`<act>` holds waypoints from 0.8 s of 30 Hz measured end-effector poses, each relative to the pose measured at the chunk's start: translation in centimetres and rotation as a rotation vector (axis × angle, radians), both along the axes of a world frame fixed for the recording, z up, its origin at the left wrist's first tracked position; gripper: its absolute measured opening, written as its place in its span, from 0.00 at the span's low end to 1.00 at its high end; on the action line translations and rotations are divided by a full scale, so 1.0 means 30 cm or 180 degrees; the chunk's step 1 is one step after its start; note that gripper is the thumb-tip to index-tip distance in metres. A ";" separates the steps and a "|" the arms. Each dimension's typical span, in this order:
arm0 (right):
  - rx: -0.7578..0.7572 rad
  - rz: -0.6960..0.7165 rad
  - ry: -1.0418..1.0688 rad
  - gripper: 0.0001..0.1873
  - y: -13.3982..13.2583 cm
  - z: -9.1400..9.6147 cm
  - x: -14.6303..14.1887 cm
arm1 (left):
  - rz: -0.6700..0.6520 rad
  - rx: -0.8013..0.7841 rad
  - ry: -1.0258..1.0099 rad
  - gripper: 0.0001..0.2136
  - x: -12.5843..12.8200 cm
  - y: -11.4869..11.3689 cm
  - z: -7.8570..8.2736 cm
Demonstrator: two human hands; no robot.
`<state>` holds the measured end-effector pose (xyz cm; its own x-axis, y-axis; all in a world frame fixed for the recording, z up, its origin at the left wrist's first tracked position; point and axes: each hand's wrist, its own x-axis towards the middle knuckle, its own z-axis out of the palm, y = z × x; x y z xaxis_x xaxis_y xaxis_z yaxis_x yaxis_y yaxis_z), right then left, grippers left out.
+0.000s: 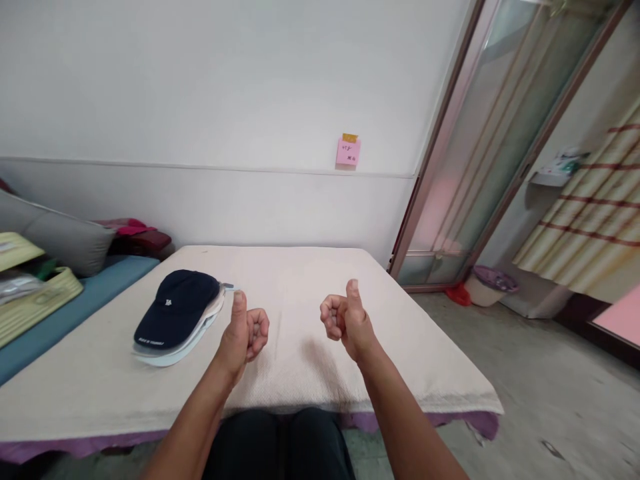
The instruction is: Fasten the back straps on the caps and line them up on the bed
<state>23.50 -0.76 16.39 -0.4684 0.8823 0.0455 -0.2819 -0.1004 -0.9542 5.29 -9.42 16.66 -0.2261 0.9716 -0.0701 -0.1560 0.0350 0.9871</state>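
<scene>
Both of my hands hover over a low table covered with a cream cloth [310, 373]. My left hand [244, 333] is curled into a fist with the thumb pointing up and holds nothing. My right hand [347, 320] makes the same thumbs-up fist, also with nothing in it. A stack of caps [177, 317] lies on the cloth just left of my left hand, a dark navy cap on top of white and pale ones. My dark-trousered knees show at the bottom edge.
A blue mat [65, 313] with a grey cushion [55, 240] and yellow baskets [35, 293] lies at the left. A pink sticky note [348, 151] hangs on the white wall. At the right are a sliding glass door [480, 153], a purple-lidded bin [487, 283] and a striped curtain [595, 213].
</scene>
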 end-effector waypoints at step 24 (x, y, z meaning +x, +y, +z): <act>0.0213 -0.0003 0.0136 0.41 -0.043 0.105 0.016 | 0.0215 0.0228 0.0050 0.36 -0.043 -0.049 0.085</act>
<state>23.97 -2.05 19.53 -0.4640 0.8771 0.1244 -0.3227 -0.0366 -0.9458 4.01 -10.88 19.20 -0.2919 0.9564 0.0030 -0.1399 -0.0458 0.9891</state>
